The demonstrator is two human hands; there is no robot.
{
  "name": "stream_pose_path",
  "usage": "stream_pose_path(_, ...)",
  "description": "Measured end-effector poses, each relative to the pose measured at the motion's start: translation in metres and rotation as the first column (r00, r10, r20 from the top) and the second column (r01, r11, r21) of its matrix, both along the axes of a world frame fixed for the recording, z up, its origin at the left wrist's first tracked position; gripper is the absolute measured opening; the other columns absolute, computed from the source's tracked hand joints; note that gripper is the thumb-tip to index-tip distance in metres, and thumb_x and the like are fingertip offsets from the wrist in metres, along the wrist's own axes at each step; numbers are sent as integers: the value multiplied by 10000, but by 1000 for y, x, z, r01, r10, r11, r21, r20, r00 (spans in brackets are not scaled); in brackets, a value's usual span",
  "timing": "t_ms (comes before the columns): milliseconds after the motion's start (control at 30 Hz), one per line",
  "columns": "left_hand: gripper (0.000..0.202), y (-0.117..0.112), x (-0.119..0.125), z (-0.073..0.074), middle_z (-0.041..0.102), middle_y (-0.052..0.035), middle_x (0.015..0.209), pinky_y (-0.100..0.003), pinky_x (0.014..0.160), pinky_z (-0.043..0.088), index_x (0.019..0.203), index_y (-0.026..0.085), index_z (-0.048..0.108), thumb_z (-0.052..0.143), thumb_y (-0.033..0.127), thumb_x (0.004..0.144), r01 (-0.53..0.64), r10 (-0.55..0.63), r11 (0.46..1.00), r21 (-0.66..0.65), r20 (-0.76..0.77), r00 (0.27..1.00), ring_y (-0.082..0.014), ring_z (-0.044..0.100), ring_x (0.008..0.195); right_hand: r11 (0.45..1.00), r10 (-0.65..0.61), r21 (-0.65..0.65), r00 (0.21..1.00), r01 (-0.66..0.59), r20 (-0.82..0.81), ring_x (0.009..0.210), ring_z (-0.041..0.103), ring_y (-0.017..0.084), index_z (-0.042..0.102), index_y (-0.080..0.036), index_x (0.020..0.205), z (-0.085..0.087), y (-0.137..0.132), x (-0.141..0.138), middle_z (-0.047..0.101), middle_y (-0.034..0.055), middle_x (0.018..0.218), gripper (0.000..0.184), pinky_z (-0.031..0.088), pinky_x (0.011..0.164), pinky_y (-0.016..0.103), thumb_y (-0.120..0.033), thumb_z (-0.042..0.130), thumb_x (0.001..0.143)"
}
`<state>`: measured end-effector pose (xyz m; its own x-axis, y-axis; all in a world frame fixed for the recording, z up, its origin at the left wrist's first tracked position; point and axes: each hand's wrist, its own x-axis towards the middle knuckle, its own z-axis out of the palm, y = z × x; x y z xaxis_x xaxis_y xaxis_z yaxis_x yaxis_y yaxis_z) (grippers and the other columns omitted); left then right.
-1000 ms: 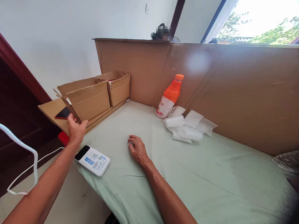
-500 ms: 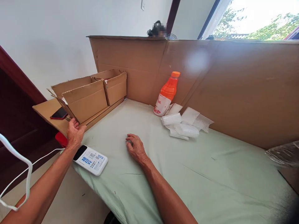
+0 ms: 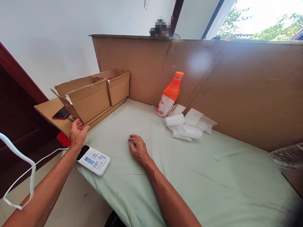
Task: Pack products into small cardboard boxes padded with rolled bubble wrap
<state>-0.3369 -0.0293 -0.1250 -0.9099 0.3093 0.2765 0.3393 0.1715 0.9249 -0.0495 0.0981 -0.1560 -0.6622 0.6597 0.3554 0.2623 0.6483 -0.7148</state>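
Note:
My left hand [image 3: 78, 134] is at the near bottom corner of an open cardboard box [image 3: 91, 102], fingers bent around its lower edge and thumb out to the right. A second open cardboard box [image 3: 119, 90] stands right behind it, its contents mostly hidden by the walls. Both rest on a flat cardboard piece [image 3: 47, 110]. Just below my left wrist lies a white power bank [image 3: 94, 160] with a dark end and blue print. My right hand [image 3: 138, 148] rests on the green cloth [image 3: 201, 183], fingers loosely curled and apart, holding nothing I can see.
An orange-capped bottle [image 3: 169, 94] leans near the tall cardboard panel [image 3: 142, 66]. Bubble-wrap pieces [image 3: 189, 127] lie beside it. A dark phone [image 3: 61, 113] sits on the cardboard at left. A white cable [image 3: 32, 176] hangs at lower left. Clear plastic [image 3: 288, 156] is at far right.
The whole view has shifted slightly. Both hands keep nearly the same places and poses, and the boxes, bottle and bubble wrap show no clear movement.

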Motion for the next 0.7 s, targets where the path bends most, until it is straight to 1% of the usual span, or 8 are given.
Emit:
stream_pose_path(200, 709, 2, 4, 5, 551, -164, 1396, -460, 1166, 421, 1321, 159, 467, 648, 323, 655, 14, -12, 1000, -17, 72, 997, -318, 530, 1355, 1000, -3, -14, 1000, 3, -5, 1186, 627, 253, 740, -222, 984, -1, 0, -1, 702, 95, 1254, 246, 483, 1054, 459, -120, 566, 844)
stream_pose_path(267, 731, 2, 10, 7, 522, -169, 1436, -492, 1178, 401, 1338, 168, 452, 656, 342, 658, 25, -22, 999, -25, 100, 995, -334, 490, 1394, 1000, -4, -20, 1000, 4, -9, 1186, 627, 257, 741, -211, 981, -1, -1, -2, 702, 103, 1251, 248, 482, 1055, 460, -108, 566, 839)
stream_pose_path(333, 754, 1, 22, 9, 503, -184, 1463, -529, 1184, 381, 1358, 165, 444, 674, 367, 668, 59, -54, 998, -32, 123, 991, -352, 459, 1420, 1000, -2, -27, 1000, 2, -12, 1184, 628, 265, 742, -198, 974, -1, 0, -2, 703, 114, 1246, 247, 483, 1055, 468, -97, 568, 832)
stream_pose_path(433, 758, 1, 51, 11, 504, -200, 1478, -543, 1192, 365, 1367, 159, 462, 697, 385, 682, 169, -161, 985, -36, 150, 975, -356, 453, 1428, 999, -6, -38, 1000, 5, -14, 1181, 633, 259, 742, -199, 979, 0, 1, -2, 700, 110, 1255, 260, 486, 1057, 464, -78, 565, 832)
stream_pose_path(500, 724, 1, 76, 11, 528, -183, 1474, -529, 1195, 366, 1353, 178, 495, 702, 390, 693, 282, -273, 959, -34, 171, 947, -339, 476, 1415, 999, -11, -44, 1000, 11, -7, 1179, 641, 238, 740, -213, 987, 1, 1, -2, 700, 90, 1260, 272, 487, 1063, 439, -66, 566, 838)
stream_pose_path(600, 727, 3, 118, 8, 526, -180, 1488, -528, 1199, 356, 1375, 187, 501, 700, 426, 718, 469, -448, 882, -47, 226, 865, -330, 482, 1412, 999, -13, -39, 1000, 14, 25, 1177, 653, 208, 740, -217, 994, 4, 0, -3, 708, 73, 1254, 263, 494, 1063, 392, -60, 580, 855)
stream_pose_path(700, 793, 8, 156, 2, 493, -197, 1518, -547, 1199, 342, 1430, 180, 461, 695, 463, 727, 593, -556, 802, -75, 270, 786, -343, 450, 1433, 1000, 7, -13, 997, -6, 80, 1183, 655, 175, 738, -220, 1009, 7, -3, 1, 710, 52, 1262, 249, 492, 1058, 340, -65, 599, 872)
